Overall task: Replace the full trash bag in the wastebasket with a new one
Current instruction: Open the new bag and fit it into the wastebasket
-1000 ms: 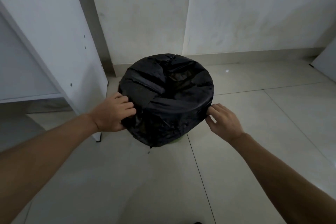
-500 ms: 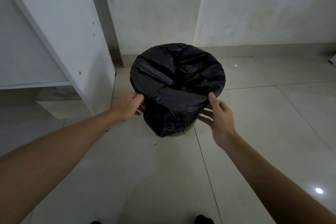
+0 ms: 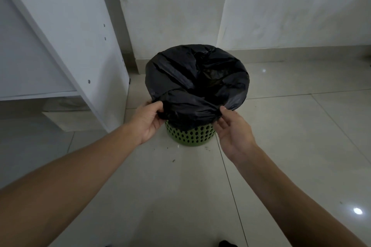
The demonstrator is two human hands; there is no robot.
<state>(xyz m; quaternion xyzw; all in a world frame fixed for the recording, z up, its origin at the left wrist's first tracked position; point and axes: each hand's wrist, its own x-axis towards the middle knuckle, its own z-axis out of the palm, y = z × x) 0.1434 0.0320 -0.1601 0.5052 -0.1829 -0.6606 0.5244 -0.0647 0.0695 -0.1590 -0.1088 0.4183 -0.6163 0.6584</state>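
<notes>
A black trash bag (image 3: 192,78) is stretched over the mouth of a green perforated wastebasket (image 3: 190,134) on the tiled floor. The bag's folded-over edge hangs a short way down the near side, with the green wall showing below it. My left hand (image 3: 148,120) pinches that edge at the near left. My right hand (image 3: 232,126) pinches it at the near right, palm turned up. The inside of the bag is dark and I cannot see what it holds.
A white cabinet panel (image 3: 80,36) stands close to the basket's left. White walls (image 3: 291,6) and a baseboard run behind it. Small crumbs (image 3: 173,160) lie on the floor tiles in front of the basket. Dark shoe tips (image 3: 226,243) show at the bottom edge.
The bag's overhang has been pulled up from the basket's sides, baring the green wall. Both hands shifted from the sides to the near edge. The view has backed away.
</notes>
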